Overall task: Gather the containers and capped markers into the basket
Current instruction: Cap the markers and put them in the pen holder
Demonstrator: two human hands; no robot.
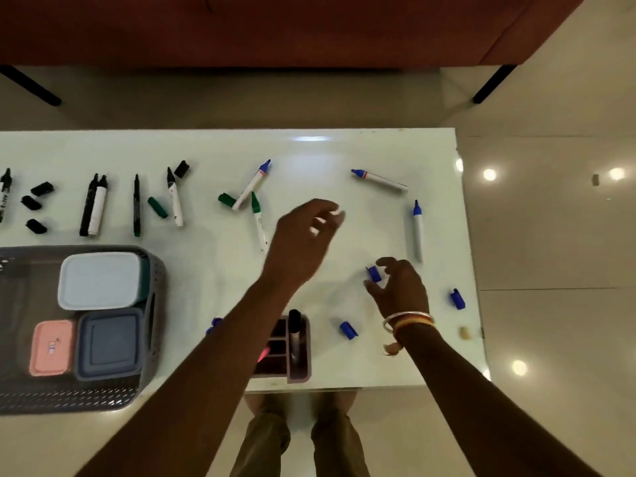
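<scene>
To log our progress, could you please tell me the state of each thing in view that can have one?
Left hand: blurred, grip unclear.
Right hand: open, fingers either side of a blue cap.
Blue markers: uncapped, lying flat.
Green marker: uncapped.
Black markers: uncapped.
Containers: lidded, inside the basket.
Marker in the organizer: standing upright.

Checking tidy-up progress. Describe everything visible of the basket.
The basket is dark grey, apparently plastic, with perforated walls, rounded corners and a handle slot in its right wall. It stands upright on the white table at the near left, its left side cut off by the frame. Inside, side by side, lie three lidded containers: a white-lidded container, a small pink container and a dark blue container. No markers show in it.
</scene>
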